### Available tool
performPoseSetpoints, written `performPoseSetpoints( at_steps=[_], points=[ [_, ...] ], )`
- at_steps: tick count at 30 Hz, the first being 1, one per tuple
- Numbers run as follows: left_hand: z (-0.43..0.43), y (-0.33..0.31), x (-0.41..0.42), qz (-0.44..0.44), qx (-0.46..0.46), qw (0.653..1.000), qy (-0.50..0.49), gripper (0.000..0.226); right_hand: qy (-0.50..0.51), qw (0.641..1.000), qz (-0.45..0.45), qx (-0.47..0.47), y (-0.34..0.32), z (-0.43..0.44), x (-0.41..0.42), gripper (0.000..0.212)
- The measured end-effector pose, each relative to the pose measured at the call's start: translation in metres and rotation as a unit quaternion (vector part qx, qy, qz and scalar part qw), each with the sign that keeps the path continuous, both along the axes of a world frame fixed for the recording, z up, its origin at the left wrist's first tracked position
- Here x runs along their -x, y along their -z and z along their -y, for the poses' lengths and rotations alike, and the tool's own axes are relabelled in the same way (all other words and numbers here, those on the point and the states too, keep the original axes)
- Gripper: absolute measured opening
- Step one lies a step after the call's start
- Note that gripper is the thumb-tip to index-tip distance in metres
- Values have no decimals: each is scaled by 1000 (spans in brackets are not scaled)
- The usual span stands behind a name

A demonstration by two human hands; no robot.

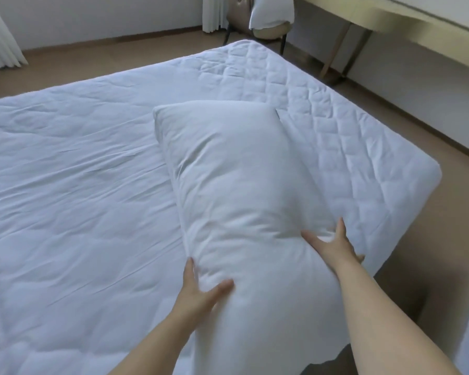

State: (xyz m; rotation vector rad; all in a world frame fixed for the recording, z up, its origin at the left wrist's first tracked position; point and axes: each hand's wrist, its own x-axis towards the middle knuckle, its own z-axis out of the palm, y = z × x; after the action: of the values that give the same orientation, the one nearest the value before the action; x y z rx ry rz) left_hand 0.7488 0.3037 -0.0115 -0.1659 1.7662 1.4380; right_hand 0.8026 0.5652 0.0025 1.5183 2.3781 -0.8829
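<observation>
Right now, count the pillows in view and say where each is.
2. One pillow lies on the bed, the left hand and right hand pressing its near end. The second pillow sits on the chair by the far wall. Others may be hidden.

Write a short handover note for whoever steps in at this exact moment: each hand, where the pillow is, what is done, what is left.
Left hand: fingers straight, pressing the pillow's left side.
Right hand: fingers spread, pressing its right side.
Pillow: white, held between both hands, lengthwise away from the person, over the right part of the bed. Whether its far end touches the bed cannot be told.
Done: pillow is in hand.
Left: probably lay it on the bed and let go.
</observation>
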Motion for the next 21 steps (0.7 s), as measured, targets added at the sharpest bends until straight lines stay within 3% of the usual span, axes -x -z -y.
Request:
performPoseSetpoints(
  at_steps=[4, 6, 9, 12, 15, 18, 20, 21],
  points=[
    [-10, 6, 1, -13, 37, 998, -46, 127, -10, 1000, 4, 23, -1, -5, 9, 81],
    [-7, 7, 4, 4, 13, 997, -76, 104, -14, 999, -22, -26, -5, -4, 9, 36],
    [7, 0, 8, 72, -33, 990, -114, 70, 1, 989, -59, -138, -7, 13, 8, 43],
    [19, -11, 5, 87, -58, 985, -137, 53, 27, 963, -157, -218, -21, 48, 10, 46],
    [34, -31, 0, 42, -72, 981, -176, 44, 34, 911, -302, -279, -49, 87, 16, 36],
    [61, -60, -3, 4, -87, 974, -209, 27, -19, 836, -379, -397, -84, 121, 23, 33],
    [84, -83, -6, -25, -100, 970, -222, 14, -51, 800, -419, -426, -117, 149, 28, 24],
    [97, -97, -8, -39, -100, 967, -230, 18, -62, 781, -443, -437, -134, 164, 30, 18]
  ],
)
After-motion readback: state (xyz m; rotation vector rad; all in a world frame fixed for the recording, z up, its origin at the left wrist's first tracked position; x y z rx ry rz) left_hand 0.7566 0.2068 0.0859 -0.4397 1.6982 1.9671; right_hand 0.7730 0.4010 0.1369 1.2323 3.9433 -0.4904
